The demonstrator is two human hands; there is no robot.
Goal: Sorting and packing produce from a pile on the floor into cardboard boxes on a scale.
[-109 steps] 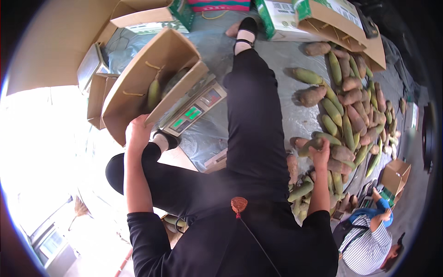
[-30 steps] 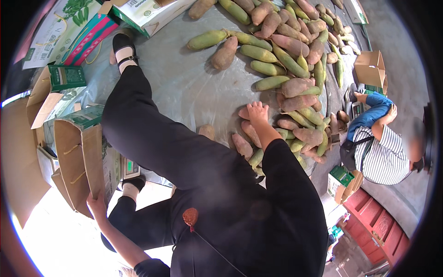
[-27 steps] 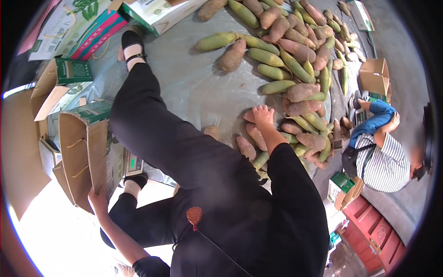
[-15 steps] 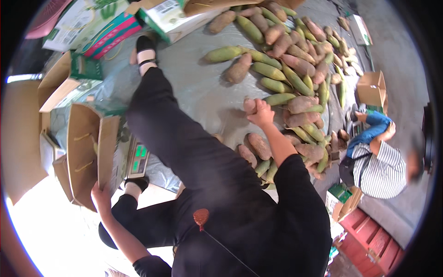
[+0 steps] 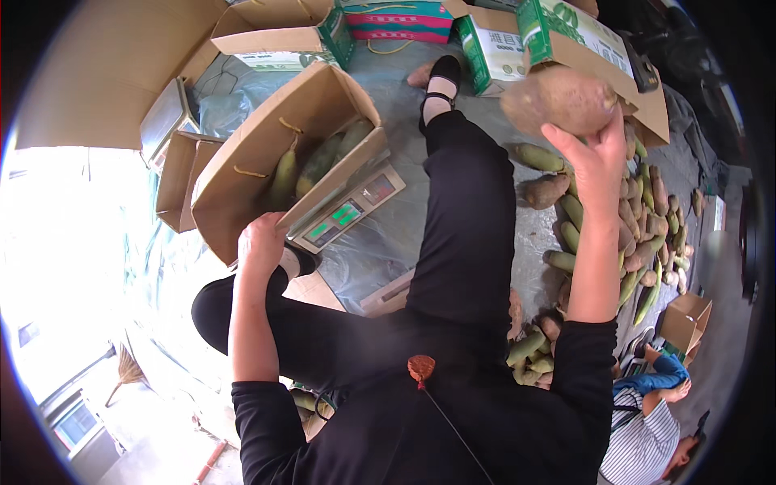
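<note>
My right hand (image 5: 596,149) is raised and grips a large brown round tuber (image 5: 559,100) above my outstretched leg. My left hand (image 5: 261,240) holds the near edge of an open cardboard box (image 5: 267,137) that rests tilted on a digital weighing scale (image 5: 349,210). Inside the box lie a few green elongated fruits (image 5: 284,175). I sit on the ground in black clothes.
A heap of green and brown elongated produce (image 5: 638,226) spreads over the grey sheet at the right. Green-and-white printed cartons (image 5: 493,48) and empty cardboard boxes (image 5: 182,174) stand around. Another person in a striped shirt (image 5: 647,428) crouches at the lower right beside a small box (image 5: 685,319).
My right hand took a brown tuber out of the heap and lifted it up toward the box. The view swung back to the box and scale; my left hand stays on the box.
</note>
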